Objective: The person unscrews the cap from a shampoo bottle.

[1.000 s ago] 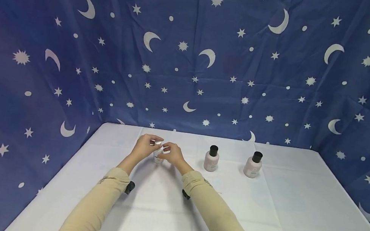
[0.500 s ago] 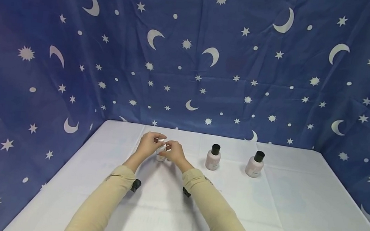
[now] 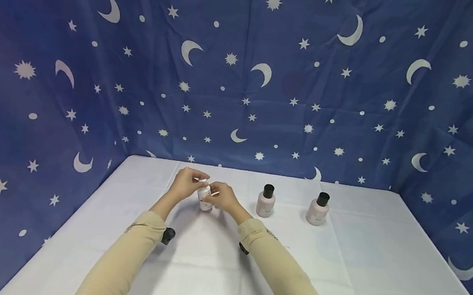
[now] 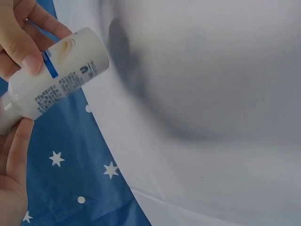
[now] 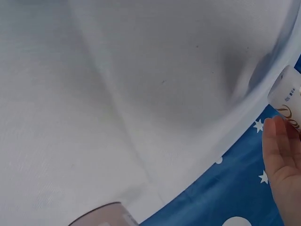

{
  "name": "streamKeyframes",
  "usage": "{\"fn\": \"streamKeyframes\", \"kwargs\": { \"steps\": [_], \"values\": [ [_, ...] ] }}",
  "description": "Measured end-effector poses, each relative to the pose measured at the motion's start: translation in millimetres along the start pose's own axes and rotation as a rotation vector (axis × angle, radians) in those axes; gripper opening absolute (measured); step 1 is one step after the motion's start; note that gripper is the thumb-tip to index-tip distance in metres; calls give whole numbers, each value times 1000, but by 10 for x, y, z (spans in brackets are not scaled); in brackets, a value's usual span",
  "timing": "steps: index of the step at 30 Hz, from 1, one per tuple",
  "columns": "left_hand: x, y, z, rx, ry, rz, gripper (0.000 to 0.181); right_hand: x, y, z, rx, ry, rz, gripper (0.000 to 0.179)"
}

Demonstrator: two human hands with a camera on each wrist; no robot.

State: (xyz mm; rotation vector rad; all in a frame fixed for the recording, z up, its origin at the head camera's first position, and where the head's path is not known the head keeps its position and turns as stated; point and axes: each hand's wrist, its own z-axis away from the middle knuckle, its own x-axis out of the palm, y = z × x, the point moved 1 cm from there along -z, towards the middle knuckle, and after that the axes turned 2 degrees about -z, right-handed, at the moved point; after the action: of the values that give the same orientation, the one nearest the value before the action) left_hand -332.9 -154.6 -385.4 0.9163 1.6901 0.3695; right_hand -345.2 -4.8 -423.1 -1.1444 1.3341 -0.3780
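Observation:
Both hands are on a small white bottle [image 3: 204, 203] at the far left part of the table. My left hand [image 3: 185, 183] pinches the bottle's white top from above between thumb and fingers. Lower down, my right hand [image 3: 223, 195] holds the body with thumb and fingers. In the left wrist view the bottle [image 4: 77, 66] shows a blue band and small printed text, with its whitish cap [image 4: 8, 113] in the left hand's fingers. The right wrist view catches only the bottle's lower end [image 5: 288, 94], with gold script, beside the right hand [image 5: 282, 165].
To the right stand two pale pink bottles with black caps, a nearer one [image 3: 265, 205] and a farther one [image 3: 317, 212]. A white cloth covers the table [image 3: 204, 280]. Behind and at the sides hangs a blue curtain [image 3: 209, 81] with moons and stars.
Both hands keep hold of the white bottle, which leans slightly more in the head view. The head view itself has shifted a little. The pink bottles stand where they were.

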Motion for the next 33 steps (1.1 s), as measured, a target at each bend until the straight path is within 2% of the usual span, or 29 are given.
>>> {"fn": "streamKeyframes", "kwargs": {
  "steps": [4, 11, 17, 22, 26, 33],
  "values": [
    [-11, 69, 27, 12, -20, 42, 23, -66, -35, 100, -20, -9, 25, 33],
    [-30, 194, 118, 26, -40, 98, 23, -170, -97, 266, -51, -67, -42, 34],
    [-34, 374, 139, 33, -46, 117, 23, -336, -124, 396, -85, -83, -59, 33],
    [-35, 547, 181, -25, -63, 157, 24, -465, -138, 525, -106, -94, -71, 36],
    [-18, 680, 256, -88, -60, 208, 26, -575, -131, 648, -129, -163, -96, 38],
    [20, 952, 390, -94, -80, 285, 27, -756, -98, 861, -191, -288, -186, 42]
  ]
}}
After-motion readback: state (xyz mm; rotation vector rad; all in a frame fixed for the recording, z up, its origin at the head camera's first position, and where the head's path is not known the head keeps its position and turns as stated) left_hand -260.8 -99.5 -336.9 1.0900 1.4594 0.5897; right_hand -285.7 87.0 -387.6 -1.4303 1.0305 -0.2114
